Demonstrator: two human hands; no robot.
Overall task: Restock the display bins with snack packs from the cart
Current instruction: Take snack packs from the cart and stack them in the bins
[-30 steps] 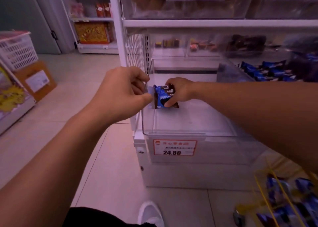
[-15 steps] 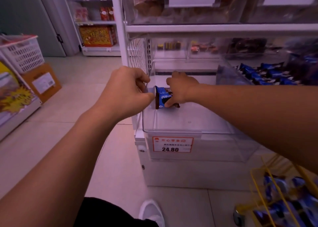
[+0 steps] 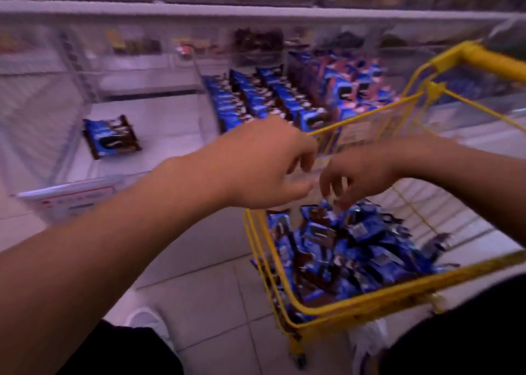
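A yellow wire cart (image 3: 338,308) at the lower right holds a heap of blue snack packs (image 3: 353,249). Both my hands hover above its near-left corner, holding nothing. My left hand (image 3: 264,164) has loosely curled fingers. My right hand (image 3: 358,175) reaches down with spread fingers just above the heap. A few blue packs (image 3: 109,137) lie together in the clear display bin (image 3: 37,135) on the left. The neighbouring bin holds rows of blue packs (image 3: 256,98). The frame is motion-blurred.
A price label (image 3: 74,201) hangs on the left bin's front edge. A white shelf board (image 3: 256,12) runs above the bins, with more goods above it. Tiled floor (image 3: 205,295) lies between bin and cart; my white shoe (image 3: 148,322) stands there.
Both hands let go of the blue packs, which stay in the left bin, and swung right to the cart. The view turned right and down.
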